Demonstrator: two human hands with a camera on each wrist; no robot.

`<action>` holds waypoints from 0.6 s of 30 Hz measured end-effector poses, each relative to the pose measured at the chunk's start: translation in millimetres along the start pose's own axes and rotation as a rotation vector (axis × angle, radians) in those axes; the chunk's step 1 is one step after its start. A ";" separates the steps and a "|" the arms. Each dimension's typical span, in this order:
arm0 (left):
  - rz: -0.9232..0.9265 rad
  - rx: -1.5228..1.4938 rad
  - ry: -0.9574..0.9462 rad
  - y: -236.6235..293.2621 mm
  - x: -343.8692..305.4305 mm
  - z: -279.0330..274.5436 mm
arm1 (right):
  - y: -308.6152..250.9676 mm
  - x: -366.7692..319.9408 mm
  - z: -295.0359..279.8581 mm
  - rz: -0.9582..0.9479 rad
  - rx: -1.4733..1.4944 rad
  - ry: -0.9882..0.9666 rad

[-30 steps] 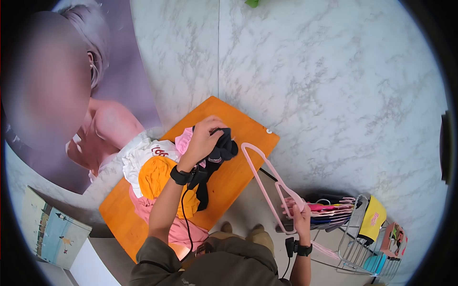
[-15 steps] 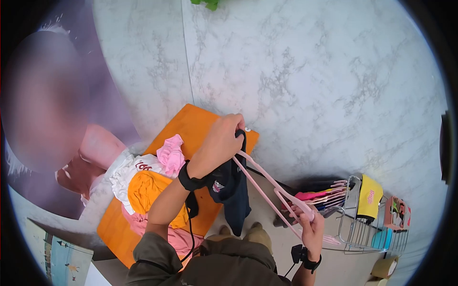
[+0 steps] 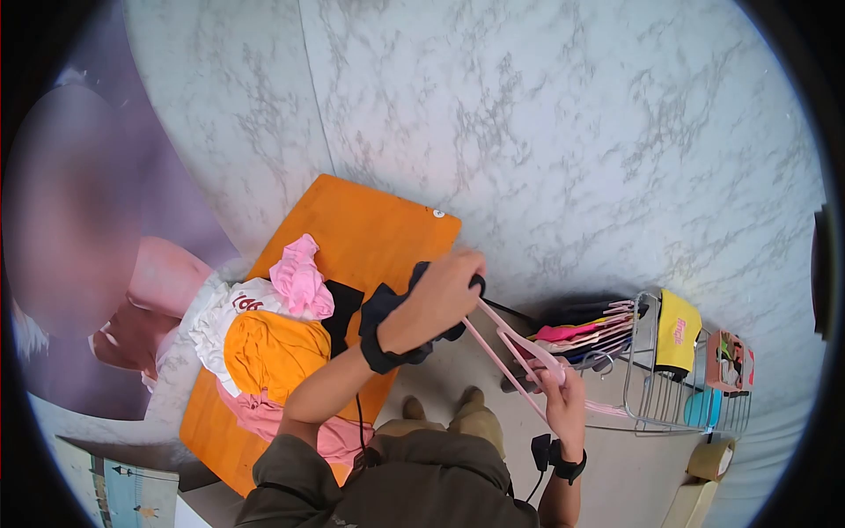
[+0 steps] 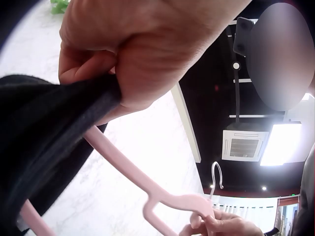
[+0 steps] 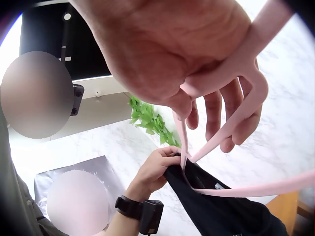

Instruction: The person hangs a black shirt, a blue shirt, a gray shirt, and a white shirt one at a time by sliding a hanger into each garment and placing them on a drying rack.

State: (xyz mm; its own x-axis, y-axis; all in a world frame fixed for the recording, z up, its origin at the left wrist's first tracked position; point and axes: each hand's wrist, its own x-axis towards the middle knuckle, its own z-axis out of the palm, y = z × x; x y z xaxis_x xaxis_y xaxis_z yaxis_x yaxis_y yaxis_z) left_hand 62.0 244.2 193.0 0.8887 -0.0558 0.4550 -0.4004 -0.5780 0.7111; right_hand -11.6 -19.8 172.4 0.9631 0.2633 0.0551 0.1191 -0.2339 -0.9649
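Note:
My left hand (image 3: 440, 295) pinches the edge of a dark garment (image 5: 221, 211), holding it up past the table's right side. In my right hand (image 3: 565, 409) is a pink clothes hanger (image 4: 123, 167), gripped near the base of its hook. The hanger's far end reaches into the garment's opening, right beside my left fingers. A small label shows inside that opening in the right wrist view. On the table lie an orange garment (image 3: 277, 352), a white one with red print (image 3: 207, 330), a pink bunched one (image 3: 301, 277) and a salmon-pink one (image 3: 343, 440).
The wooden table (image 3: 387, 229) stands against a marbled wall (image 3: 546, 150). At the right, a wire rack (image 3: 629, 378) carries several garments on hangers (image 3: 576, 333), a yellow cloth (image 3: 676, 339) and a small pink basket (image 3: 723, 361). A roll of tape (image 3: 709, 459) is below.
My left hand has lifted the dark garment off the pile and carried it right to the hanger. The hanger's end has entered the garment's opening. The head view has turned to the right.

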 end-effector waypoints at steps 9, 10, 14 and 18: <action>0.069 -0.289 -0.121 52.8 -23.5 69.2 | 18.2 1.3 -23.6 -0.052 0.069 0.078; 0.141 -0.340 -0.109 56.3 -23.6 72.5 | 19.1 -0.3 -32.7 -0.081 0.051 0.090; 0.228 -0.403 -0.108 70.1 -10.6 72.5 | 10.5 -3.8 -61.5 -0.139 -0.054 0.133; 0.219 -0.340 -0.184 71.2 -6.4 71.7 | 5.2 2.4 -59.8 -0.111 -0.069 0.182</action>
State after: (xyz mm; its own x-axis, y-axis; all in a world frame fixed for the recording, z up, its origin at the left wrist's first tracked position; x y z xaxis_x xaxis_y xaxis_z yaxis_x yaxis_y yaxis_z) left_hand 43.8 145.0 202.3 0.7871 -0.3093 0.5337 -0.6073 -0.2372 0.7583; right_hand 5.7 -76.3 182.9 0.9702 0.1192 0.2109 0.2366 -0.2778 -0.9311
